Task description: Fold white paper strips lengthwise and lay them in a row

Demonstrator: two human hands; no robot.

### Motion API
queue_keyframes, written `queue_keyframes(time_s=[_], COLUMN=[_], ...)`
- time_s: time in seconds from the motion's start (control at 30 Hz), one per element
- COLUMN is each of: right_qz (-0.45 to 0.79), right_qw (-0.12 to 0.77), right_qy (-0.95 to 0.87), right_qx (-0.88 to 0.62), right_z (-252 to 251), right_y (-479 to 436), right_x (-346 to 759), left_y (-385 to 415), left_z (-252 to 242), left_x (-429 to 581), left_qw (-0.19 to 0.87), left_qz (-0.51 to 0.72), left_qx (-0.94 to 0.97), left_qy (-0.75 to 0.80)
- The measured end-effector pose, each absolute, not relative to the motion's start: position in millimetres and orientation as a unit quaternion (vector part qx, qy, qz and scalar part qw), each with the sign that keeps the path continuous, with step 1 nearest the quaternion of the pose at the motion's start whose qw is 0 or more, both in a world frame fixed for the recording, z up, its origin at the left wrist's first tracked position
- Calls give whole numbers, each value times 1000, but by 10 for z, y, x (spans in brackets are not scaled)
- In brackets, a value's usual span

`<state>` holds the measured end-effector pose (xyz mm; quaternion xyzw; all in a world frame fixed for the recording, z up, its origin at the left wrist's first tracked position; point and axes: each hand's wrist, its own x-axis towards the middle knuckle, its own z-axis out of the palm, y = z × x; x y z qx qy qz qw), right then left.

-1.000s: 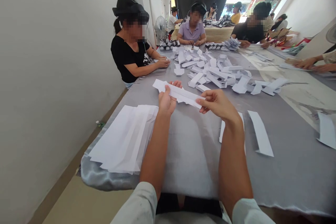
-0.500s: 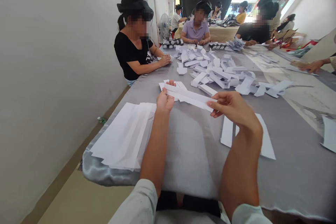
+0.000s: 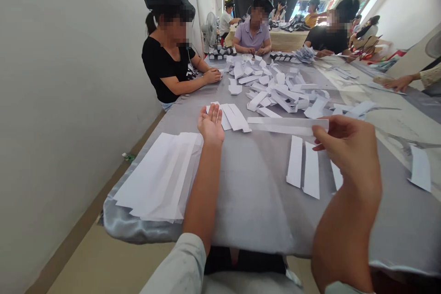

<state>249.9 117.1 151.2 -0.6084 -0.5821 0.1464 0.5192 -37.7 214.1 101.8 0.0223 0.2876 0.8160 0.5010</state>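
Observation:
My right hand (image 3: 341, 140) pinches one end of a long folded paper strip (image 3: 282, 126), which stretches leftward above the table. Palm up and fingers spread, my left hand (image 3: 212, 124) holds nothing; it is apart from the strip's free end. Close by my left hand lie a few overlapping white paper pieces (image 3: 236, 117). Two separate folded strips (image 3: 312, 170) rest below the held strip, and another white piece (image 3: 336, 176) is partly hidden by my right hand. A stack of white paper sheets (image 3: 156, 177) lies left of my left forearm.
A large heap of folded white papers (image 3: 275, 85) covers the table's middle. The grey tablecloth (image 3: 251, 193) reaches the near edge. A person in black (image 3: 168, 64) works at the left side, and others sit at the far side. One more strip (image 3: 420, 167) lies far right.
My left hand has let go of the strip and opened. My right hand has moved right, carrying the strip with it. The view has shifted slightly.

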Motion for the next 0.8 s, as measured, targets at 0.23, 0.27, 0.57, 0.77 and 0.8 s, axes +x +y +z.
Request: queue_keyframes(time_s=[0.23, 0.27, 0.57, 0.77, 0.8], right_qz=[-80, -58, 73, -6, -24], right_qw=[395, 348, 227, 196, 182], right_qy=[-741, -773, -865, -858, -858], right_qx=[-537, -527, -442, -475, -479], right_z=[534, 337, -400, -379, -382], right_y=[786, 703, 315, 452, 494], right_x=[2284, 2255, 2261, 2322, 2338], left_y=[2168, 2170, 2163, 2146, 2143], left_z=[963, 957, 984, 1016, 1019], left_x=[-262, -264, -329, -308, -305], left_qw=[541, 542, 560, 575, 578], left_qz=[782, 780, 756, 738, 735], left_qx=[56, 59, 84, 104, 108], left_qy=[304, 306, 329, 338, 338])
